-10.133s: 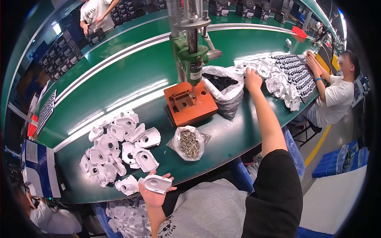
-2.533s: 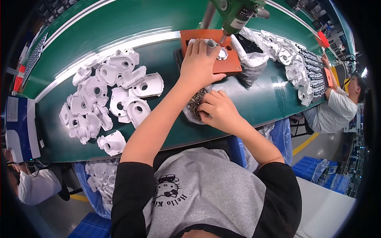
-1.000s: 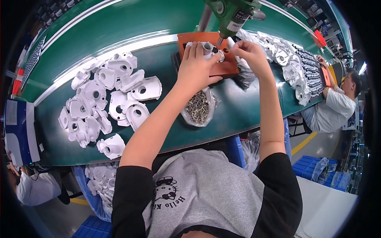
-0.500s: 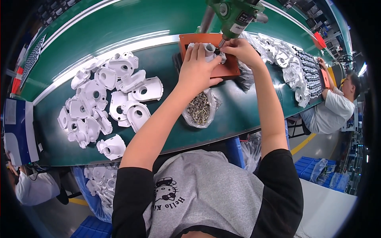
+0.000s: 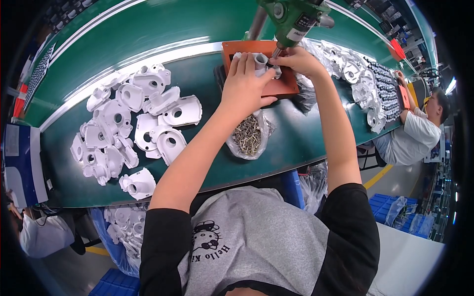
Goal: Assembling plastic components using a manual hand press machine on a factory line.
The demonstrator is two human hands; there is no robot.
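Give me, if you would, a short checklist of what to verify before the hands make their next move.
1. White part steadied: ok, the left grip lies over it on the orange block.
2. White part fully seated: cannot tell, the left grip covers much of it.
3. Dark piece in place: cannot tell, too small and partly hidden.
4. Right grip clear of the metal tip below the green machine: not ok, it appears right beside it.
5. Screws accessible: ok, their bag is open, nearer the wearer than the block.
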